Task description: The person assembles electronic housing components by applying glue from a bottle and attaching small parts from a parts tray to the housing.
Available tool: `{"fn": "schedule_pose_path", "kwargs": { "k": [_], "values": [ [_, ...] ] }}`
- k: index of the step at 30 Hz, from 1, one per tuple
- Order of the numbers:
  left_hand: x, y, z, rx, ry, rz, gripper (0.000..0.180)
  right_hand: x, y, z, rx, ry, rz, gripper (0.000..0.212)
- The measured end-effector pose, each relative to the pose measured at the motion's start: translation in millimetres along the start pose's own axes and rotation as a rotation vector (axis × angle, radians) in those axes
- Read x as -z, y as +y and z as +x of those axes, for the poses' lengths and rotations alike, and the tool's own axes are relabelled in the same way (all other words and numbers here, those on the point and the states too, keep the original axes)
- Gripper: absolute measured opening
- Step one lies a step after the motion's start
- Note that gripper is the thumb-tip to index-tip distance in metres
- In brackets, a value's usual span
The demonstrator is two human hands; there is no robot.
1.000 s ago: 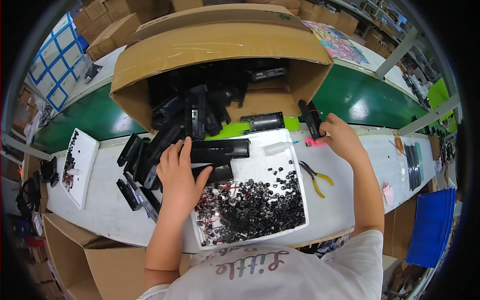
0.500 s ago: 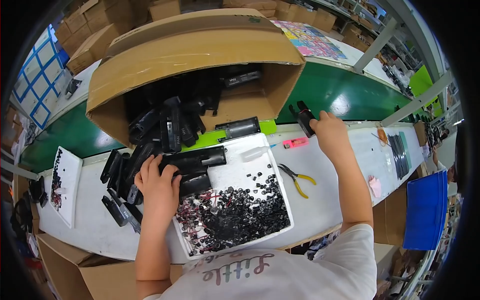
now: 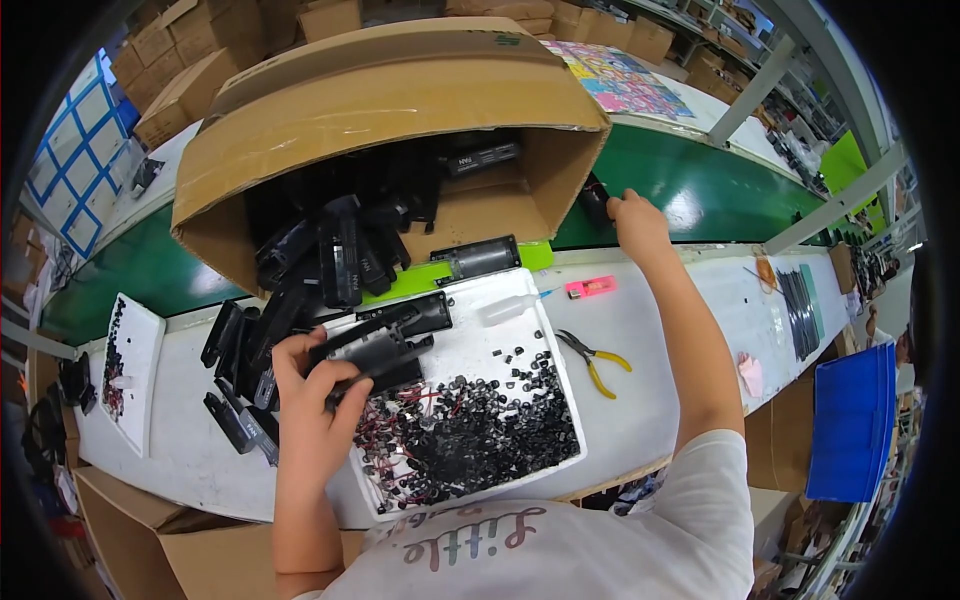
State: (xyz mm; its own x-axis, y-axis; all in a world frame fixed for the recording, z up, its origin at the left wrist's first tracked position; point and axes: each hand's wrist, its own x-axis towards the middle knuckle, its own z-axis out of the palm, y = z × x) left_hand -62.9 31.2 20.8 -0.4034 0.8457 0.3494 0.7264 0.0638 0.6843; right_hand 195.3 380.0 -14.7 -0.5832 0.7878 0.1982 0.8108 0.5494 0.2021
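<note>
My left hand (image 3: 318,398) grips a black plastic housing (image 3: 378,350) between thumb and fingers, tilted above the left side of a white foam tray (image 3: 462,345). More black housings lie under and behind it, partly hidden. Small black parts (image 3: 470,440) and thin red wires are heaped in the tray. Out to the right, the bent fingers of my right hand (image 3: 640,225) hold the near end of another black housing (image 3: 596,200), over the green belt (image 3: 680,195) beside the cardboard box. The box wall hides part of that housing.
A large cardboard box (image 3: 400,95) lies open toward me with black housings inside. Yellow-handled pliers (image 3: 597,365), a pink lighter (image 3: 590,287) and a clear needle-tipped bottle (image 3: 508,308) are nearby. A smaller white tray (image 3: 140,370) lies left; a blue bin (image 3: 850,425) stands right.
My left hand has lifted a housing from the pile beside the tray. My right hand has carried its housing left and farther away, to the side of the box.
</note>
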Motion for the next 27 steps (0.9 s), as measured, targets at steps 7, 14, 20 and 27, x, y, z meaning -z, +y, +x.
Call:
{"fn": "schedule_pose_path", "kwargs": {
  "k": [7, 14, 20, 27],
  "values": [
    [28, -15, -25, 0.057, 0.021, -0.681, 0.046, 52, -36, -54, 0.04, -0.123, 0.422, 0.017],
    [22, -14, -29, -0.238, -0.856, -1.26, 0.067, 92, -112, -155, 0.794, -0.357, 0.571, 0.027],
    [9, 35, -41, 0.065, -1.008, -1.471, 0.061, 74, -135, -161, 0.793, -0.261, 0.607, 0.014],
    [-2, 51, -55, 0.218, -1.103, -1.696, 0.061, 73, -140, -151, 0.771, -0.23, 0.715, 0.01]
  ]
}}
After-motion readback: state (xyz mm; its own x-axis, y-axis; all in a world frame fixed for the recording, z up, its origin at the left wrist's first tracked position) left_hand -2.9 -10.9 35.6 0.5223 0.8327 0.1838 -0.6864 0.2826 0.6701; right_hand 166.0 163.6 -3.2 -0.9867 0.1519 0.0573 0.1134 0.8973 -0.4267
